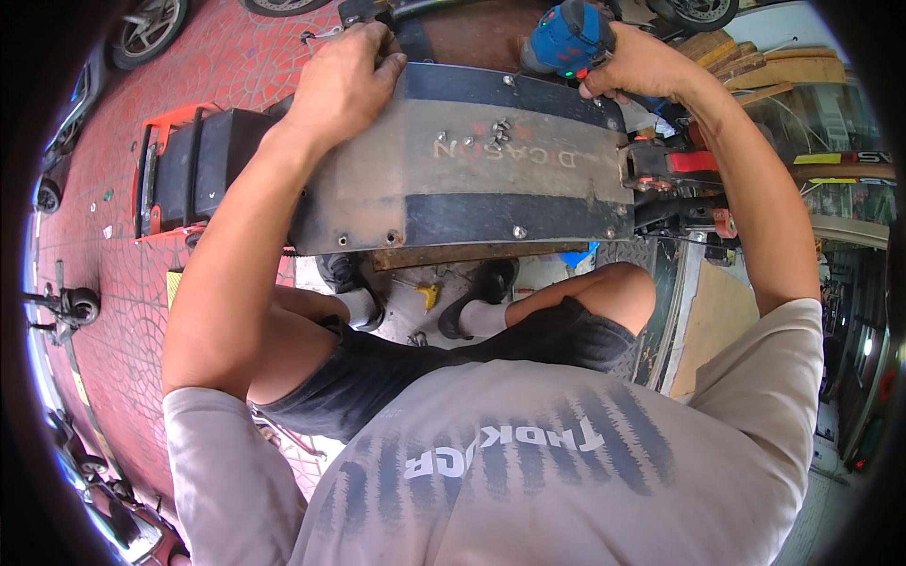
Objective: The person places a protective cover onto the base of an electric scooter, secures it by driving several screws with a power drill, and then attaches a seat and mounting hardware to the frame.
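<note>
A scooter deck plate (359, 160) in grey and dark blue lies across in front of me. Several small loose screws (500, 130) sit on its middle and bolts along its edges. My left hand (359, 75) is at the plate's far left edge, fingers curled over it. My right hand (613, 68) grips a blue cordless power driver (566, 38) above the plate's far right corner; its tip is hidden. A dark box in an orange frame (175, 121) is at the left end, and black and red scooter parts (689, 162) at the right.
Red paving (109, 198) is on the left, with parked two-wheelers (140, 28) and scooters at its edges. My bent legs are under the plate, near a small yellow tool (427, 295) and a dark support (444, 255). Wooden planks (783, 68) and glass panels are at right.
</note>
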Tool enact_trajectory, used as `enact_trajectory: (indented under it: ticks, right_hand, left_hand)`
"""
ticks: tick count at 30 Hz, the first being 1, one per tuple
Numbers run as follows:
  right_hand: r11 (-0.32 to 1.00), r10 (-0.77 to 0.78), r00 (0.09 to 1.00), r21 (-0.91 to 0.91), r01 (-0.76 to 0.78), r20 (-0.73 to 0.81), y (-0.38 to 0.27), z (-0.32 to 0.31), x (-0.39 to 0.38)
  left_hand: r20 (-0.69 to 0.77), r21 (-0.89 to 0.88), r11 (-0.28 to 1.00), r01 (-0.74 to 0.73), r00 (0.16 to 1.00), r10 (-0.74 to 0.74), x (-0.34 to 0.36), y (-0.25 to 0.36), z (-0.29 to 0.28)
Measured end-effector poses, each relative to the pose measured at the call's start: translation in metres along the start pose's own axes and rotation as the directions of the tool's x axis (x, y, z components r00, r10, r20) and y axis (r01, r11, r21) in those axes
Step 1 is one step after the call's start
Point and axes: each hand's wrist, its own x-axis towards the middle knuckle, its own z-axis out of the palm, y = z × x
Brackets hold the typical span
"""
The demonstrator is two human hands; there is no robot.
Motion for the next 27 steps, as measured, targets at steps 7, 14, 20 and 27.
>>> enact_trajectory:
  ticks: [7,14,20,27]
  right_hand:
    - [0.992,-0.041,0.992,0.116,0.055,-0.120,-0.009,0.005,-0.017]
    - [0.993,-0.032,0.996,0.107,0.041,-0.081,-0.004,0.003,-0.018]
    - [0.979,-0.026,0.999,0.199,0.032,-0.033,0.008,0.011,-0.009]
    - [0.997,-0.009,0.999,0.083,0.006,0.037,0.016,0.000,0.008]
  left_hand:
    - [0.356,-0.209,0.972,-0.105,0.918,0.175,-0.027,0.030,-0.033]
    - [0.198,-0.159,0.970,-0.182,0.957,0.212,-0.030,0.028,-0.025]
    - [0.175,-0.077,0.997,-0.007,0.984,0.020,-0.015,-0.003,-0.032]
    - [0.194,-0.032,0.983,0.180,0.966,-0.170,-0.013,-0.020,-0.039]
